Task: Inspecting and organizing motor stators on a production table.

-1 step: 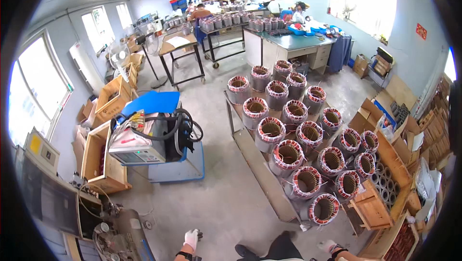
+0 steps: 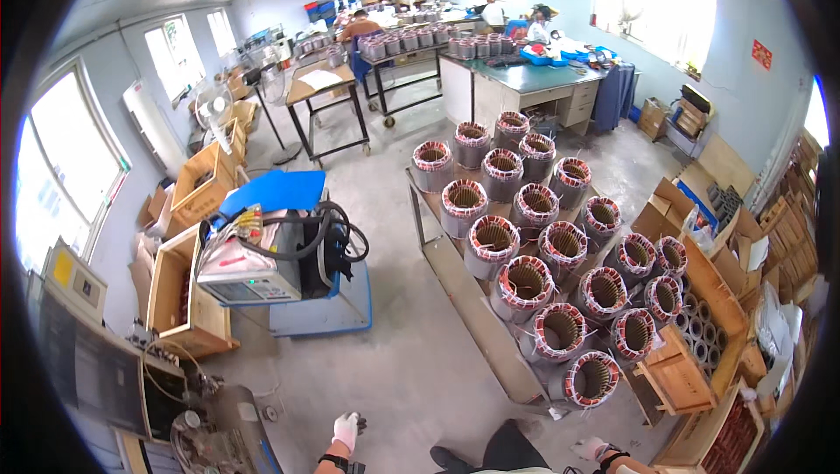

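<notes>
My left hand (image 2: 348, 430), in a white glove with a dark band at the wrist, hangs over the floor with its fingers loosely apart and nothing in them. On the other side of my legs, my right hand (image 2: 591, 449), also gloved, is held low and open, touching nothing. Nearest to it is a motor stator (image 2: 588, 381), a grey cylinder with copper windings and red and white lacing round its top. Several more such stators (image 2: 604, 290) stand upright in rows on a low metal-edged cart (image 2: 477, 312).
Left stand a wheeled cart with a welder-like machine (image 2: 249, 286) and cables, wooden crates (image 2: 179, 299), and a compressor (image 2: 232, 426). At right are a wooden crate of metal rings (image 2: 682, 373) and cardboard boxes (image 2: 661, 212). Workbenches (image 2: 534, 76) and seated people (image 2: 359, 26) are farther back.
The view has shifted very slightly. Both hands stay low at my sides, the right one a little farther left, and neither takes hold of anything.
</notes>
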Demonstrator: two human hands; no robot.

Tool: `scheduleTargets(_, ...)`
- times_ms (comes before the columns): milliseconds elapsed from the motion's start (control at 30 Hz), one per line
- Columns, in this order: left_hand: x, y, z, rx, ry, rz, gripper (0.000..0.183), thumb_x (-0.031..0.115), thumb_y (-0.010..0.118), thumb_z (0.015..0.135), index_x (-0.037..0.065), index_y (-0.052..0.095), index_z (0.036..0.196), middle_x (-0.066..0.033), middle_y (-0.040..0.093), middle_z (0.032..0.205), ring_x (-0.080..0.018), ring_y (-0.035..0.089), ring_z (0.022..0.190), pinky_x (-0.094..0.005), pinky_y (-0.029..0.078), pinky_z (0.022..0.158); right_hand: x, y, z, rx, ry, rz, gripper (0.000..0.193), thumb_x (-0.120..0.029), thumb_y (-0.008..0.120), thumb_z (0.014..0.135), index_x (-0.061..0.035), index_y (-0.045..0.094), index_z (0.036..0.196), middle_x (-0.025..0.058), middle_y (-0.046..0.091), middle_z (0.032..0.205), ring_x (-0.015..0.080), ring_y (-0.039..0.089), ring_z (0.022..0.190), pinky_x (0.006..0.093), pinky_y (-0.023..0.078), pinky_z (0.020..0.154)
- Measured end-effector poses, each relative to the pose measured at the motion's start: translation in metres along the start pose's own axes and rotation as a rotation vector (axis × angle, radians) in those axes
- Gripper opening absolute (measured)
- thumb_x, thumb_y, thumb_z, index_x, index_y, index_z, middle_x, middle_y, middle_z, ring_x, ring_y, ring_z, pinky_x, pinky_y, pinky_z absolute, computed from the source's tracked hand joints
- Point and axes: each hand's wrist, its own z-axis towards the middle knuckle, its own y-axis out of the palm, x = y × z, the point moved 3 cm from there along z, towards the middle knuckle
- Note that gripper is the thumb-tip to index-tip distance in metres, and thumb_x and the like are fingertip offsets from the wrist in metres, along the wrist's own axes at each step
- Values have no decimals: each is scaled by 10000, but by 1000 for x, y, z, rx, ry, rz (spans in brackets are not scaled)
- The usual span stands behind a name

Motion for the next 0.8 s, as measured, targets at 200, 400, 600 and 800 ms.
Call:
scheduleTargets(200, 113, 11, 84, -164, 66, 33, 323, 216, 525, 1013, 1, 620, 1235, -146, 722, 1083, -237, 718, 893, -355, 572, 765, -88, 29, 61, -125, 173, 140, 458, -466, 507, 978, -124, 721, 1195, 141, 736, 1119, 307, 708, 1004, 390, 551, 886)
scheduleTargets(400, 197, 44, 133, -322, 74, 249, 358, 221, 541, 1025, -11, 601, 1291, -165, 717, 1138, -245, 715, 962, -352, 573, 798, -198, -6, 162, -33, 42, 389, 457, -438, 434, 1001, -113, 691, 1194, 304, 662, 1179, 413, 660, 1088, 506, 510, 914)
scheduleTargets(600, 291, 49, 229, -315, 118, 430, 314, 206, 553, 1007, -31, 659, 1185, -147, 748, 1008, -211, 728, 846, -329, 581, 709, -263, -44, 190, -44, 77, 442, 459, -434, 447, 993, -102, 696, 1189, 302, 662, 1187, 401, 660, 1096, 500, 507, 928)
scheduleTargets(800, 415, 162, 363, -510, 382, 481, 271, 248, 528, 996, 22, 676, 1007, -110, 738, 960, -220, 722, 837, -339, 559, 692, -292, -97, 203, -28, 193, 449, 463, -431, 460, 985, -90, 702, 1184, 299, 662, 1195, 389, 660, 1103, 495, 503, 942)
